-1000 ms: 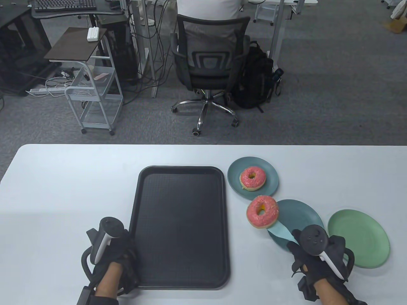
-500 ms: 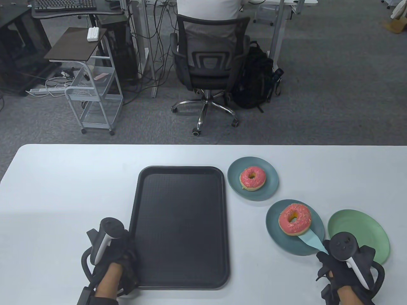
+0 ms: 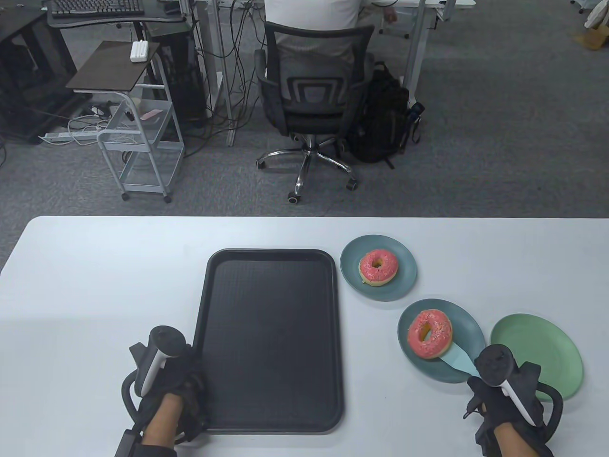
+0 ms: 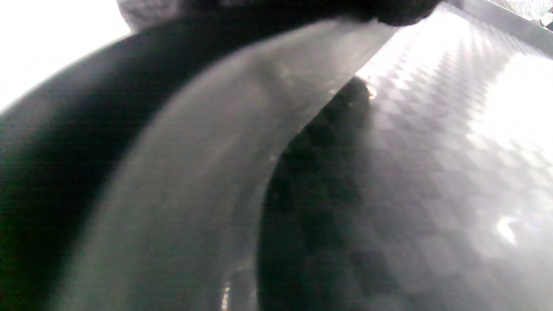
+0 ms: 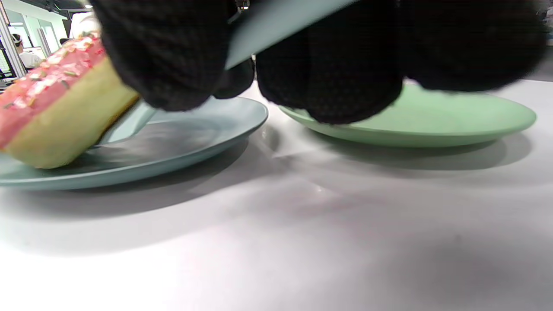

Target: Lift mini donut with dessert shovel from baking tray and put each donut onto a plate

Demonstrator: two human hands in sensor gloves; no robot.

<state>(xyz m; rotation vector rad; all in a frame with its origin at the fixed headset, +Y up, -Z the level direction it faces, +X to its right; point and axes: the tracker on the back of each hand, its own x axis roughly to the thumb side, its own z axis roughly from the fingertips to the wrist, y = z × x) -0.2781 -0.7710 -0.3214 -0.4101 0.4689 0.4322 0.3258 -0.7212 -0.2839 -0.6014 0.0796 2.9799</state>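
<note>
The black baking tray holds no donuts. My left hand holds its left rim near the front corner. My right hand grips the handle of the light-blue dessert shovel. The blade lies on the near teal plate under a pink-iced donut. That donut is tilted, with its lower edge on the plate and its other side propped on the blade. A second pink donut lies flat on the far teal plate.
A light-green plate with nothing on it sits just right of my right hand, its rim beside the teal plate. Beyond the table's far edge stand an office chair with a person seated in it and a small cart.
My right hand carried the donut on the shovel rightward over the near teal plate and lowered it. The donut now tips off the blade. The left hand stayed put.
</note>
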